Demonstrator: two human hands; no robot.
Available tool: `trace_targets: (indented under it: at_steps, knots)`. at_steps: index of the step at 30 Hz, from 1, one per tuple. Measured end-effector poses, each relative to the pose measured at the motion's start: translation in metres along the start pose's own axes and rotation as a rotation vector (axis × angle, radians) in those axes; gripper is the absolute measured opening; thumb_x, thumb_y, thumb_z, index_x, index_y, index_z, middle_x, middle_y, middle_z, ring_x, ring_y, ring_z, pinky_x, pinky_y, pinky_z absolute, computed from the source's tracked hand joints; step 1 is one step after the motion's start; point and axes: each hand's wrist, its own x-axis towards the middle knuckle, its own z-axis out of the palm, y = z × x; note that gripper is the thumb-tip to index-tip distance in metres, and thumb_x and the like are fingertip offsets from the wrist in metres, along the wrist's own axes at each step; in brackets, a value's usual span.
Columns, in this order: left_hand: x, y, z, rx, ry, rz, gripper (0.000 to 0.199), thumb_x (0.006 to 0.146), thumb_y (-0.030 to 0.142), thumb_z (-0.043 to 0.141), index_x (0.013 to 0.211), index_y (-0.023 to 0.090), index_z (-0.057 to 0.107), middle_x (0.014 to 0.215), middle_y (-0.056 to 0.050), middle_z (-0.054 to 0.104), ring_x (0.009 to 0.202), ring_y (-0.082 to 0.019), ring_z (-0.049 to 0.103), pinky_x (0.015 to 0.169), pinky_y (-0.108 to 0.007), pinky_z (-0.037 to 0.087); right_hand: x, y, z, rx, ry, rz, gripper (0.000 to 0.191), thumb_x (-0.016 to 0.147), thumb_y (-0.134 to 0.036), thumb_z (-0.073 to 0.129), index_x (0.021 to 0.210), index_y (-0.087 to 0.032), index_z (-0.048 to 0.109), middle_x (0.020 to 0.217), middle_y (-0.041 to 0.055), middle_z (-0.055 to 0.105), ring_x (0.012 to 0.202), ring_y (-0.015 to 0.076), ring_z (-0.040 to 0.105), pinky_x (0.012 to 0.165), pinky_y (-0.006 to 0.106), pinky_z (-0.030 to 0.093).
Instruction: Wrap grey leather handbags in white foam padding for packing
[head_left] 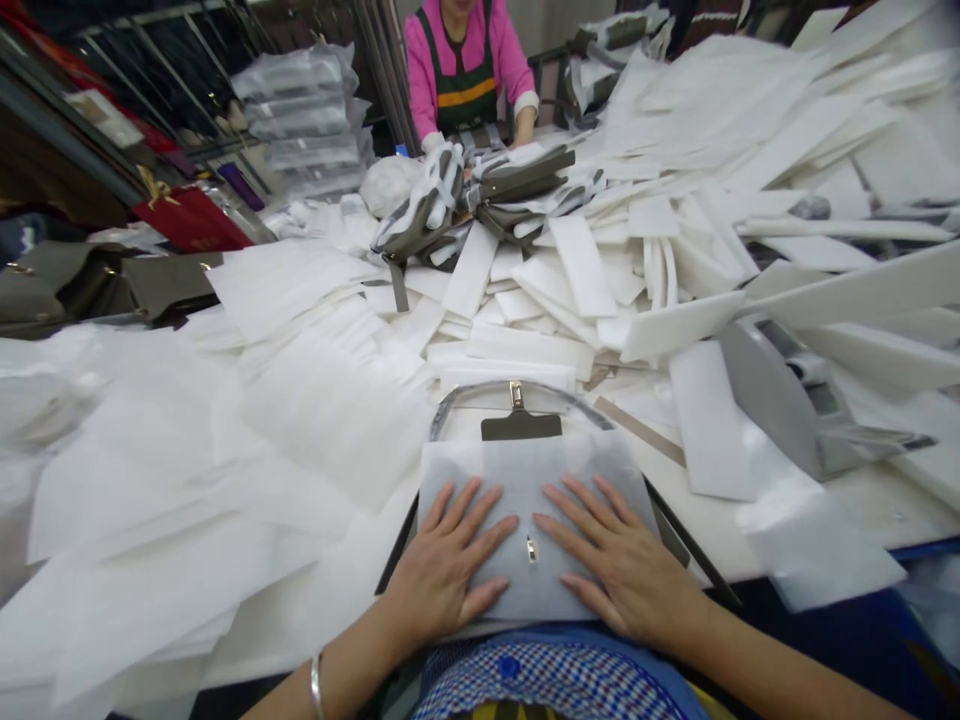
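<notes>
Both my hands lie flat with fingers spread on a white translucent sheet (525,470) that covers the front of a dark olive handbag. My left hand (450,560) rests on the sheet's left half, my right hand (611,560) on its right half. Between them a small gold clasp (532,549) shows at the sheet's lower middle. Beyond the sheet's far edge, the bag's olive flap tab (521,428) with a gold buckle sticks out, under the arc of a plastic-wrapped handle (442,415). Dark straps stick out on both sides of the bag.
Loose white sheets (322,420) pile up at left, white foam pieces (525,345) ahead and right. A grey wrapped bag (780,390) lies at right. Olive bags (525,180) are heaped before a person in pink (469,70) across the table. A red box (195,218) stands at back left.
</notes>
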Motion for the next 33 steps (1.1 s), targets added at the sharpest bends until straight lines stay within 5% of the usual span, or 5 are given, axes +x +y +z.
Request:
trace_targets:
  at_steps: [10, 13, 18, 25, 33]
  knots:
    - [0.009, -0.027, 0.021, 0.071, 0.229, 0.051, 0.052, 0.1, 0.056, 0.041, 0.137, 0.024, 0.058, 0.145, -0.003, 0.056, 0.141, -0.023, 0.042, 0.123, -0.04, 0.02, 0.001, 0.034, 0.029, -0.022, 0.214, -0.066, 0.048, 0.099, -0.05, 0.05, 0.137, -0.021, 0.057, 0.135, 0.0059, 0.064, 0.137, 0.021, 0.046, 0.111, 0.038, 0.043]
    - [0.025, -0.035, 0.009, 0.031, 0.19, -0.066, 0.041, 0.104, 0.037, 0.041, 0.136, 0.017, 0.058, 0.139, -0.006, 0.061, 0.134, -0.017, 0.05, 0.121, -0.032, 0.023, 0.011, 0.042, 0.022, -0.01, 0.149, 0.053, 0.046, 0.101, -0.035, 0.049, 0.144, -0.018, 0.05, 0.138, 0.0085, 0.061, 0.135, 0.0218, 0.049, 0.111, 0.038, 0.043]
    - [0.054, -0.041, -0.01, -0.053, 0.115, -0.248, 0.044, 0.102, 0.046, 0.043, 0.133, 0.018, 0.057, 0.13, -0.006, 0.067, 0.124, -0.024, 0.057, 0.122, -0.05, 0.02, 0.036, 0.05, 0.005, -0.059, 0.022, 0.175, 0.062, 0.097, -0.05, 0.05, 0.145, -0.011, 0.047, 0.144, 0.0157, 0.055, 0.134, 0.0334, 0.048, 0.11, 0.053, 0.039]
    - [0.056, -0.047, -0.028, -0.295, 0.001, -0.224, 0.029, 0.098, 0.046, 0.05, 0.102, 0.019, 0.062, 0.09, -0.003, 0.066, 0.088, -0.022, 0.062, 0.101, -0.047, 0.044, 0.05, 0.049, -0.024, 0.111, -0.034, 0.226, 0.042, 0.1, -0.052, 0.043, 0.099, -0.018, 0.067, 0.09, 0.0101, 0.069, 0.09, 0.0266, 0.063, 0.089, 0.046, 0.048]
    - [0.063, -0.052, -0.023, -0.24, -0.108, -0.224, 0.032, 0.101, 0.045, 0.044, 0.085, 0.021, 0.057, 0.078, -0.003, 0.06, 0.079, -0.023, 0.058, 0.084, -0.042, 0.047, 0.057, 0.062, -0.014, 0.149, -0.143, 0.19, 0.036, 0.103, -0.044, 0.038, 0.085, -0.021, 0.06, 0.075, 0.0041, 0.063, 0.075, 0.0219, 0.061, 0.074, 0.037, 0.043]
